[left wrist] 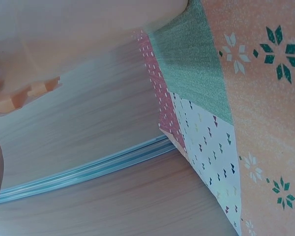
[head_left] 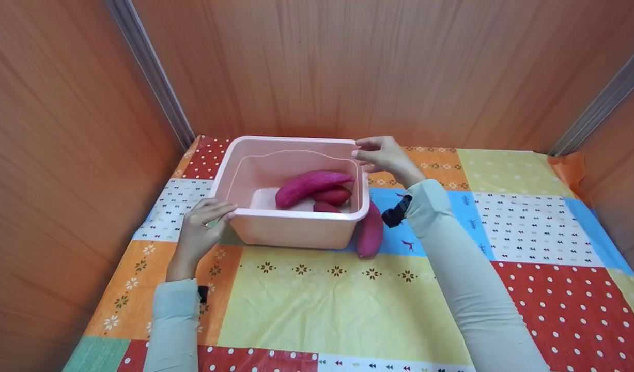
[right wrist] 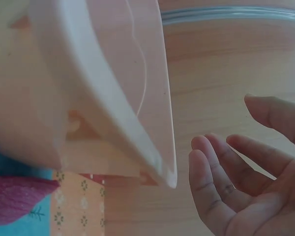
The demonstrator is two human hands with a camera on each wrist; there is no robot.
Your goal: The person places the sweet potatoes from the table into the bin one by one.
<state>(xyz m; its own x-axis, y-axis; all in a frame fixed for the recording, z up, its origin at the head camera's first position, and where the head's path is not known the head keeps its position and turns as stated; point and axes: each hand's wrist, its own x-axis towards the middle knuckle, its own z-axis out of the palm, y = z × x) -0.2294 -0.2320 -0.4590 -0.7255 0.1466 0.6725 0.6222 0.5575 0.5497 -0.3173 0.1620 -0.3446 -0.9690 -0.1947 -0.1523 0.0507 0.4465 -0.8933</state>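
A pale pink plastic tub (head_left: 291, 227) stands on the cloth with reddish-purple sweet potatoes inside. The longest sweet potato (head_left: 311, 187) lies across another (head_left: 333, 196), and a third (head_left: 326, 207) is partly hidden by the front wall. Outside, another sweet potato (head_left: 370, 235) lies against the tub's right side. My left hand (head_left: 200, 230) pinches the rim at the front left corner. At the far right corner is my right hand (head_left: 386, 159); in the right wrist view its fingers (right wrist: 226, 177) are loosely bent, apart from the rim, and hold nothing.
A patchwork-print cloth (head_left: 322, 305) covers the table. Wood-grain panels (head_left: 373, 67) rise at the back, left and right, with metal strips (head_left: 154, 72) at the corners. Black bands (head_left: 397, 211) sit at both wrists.
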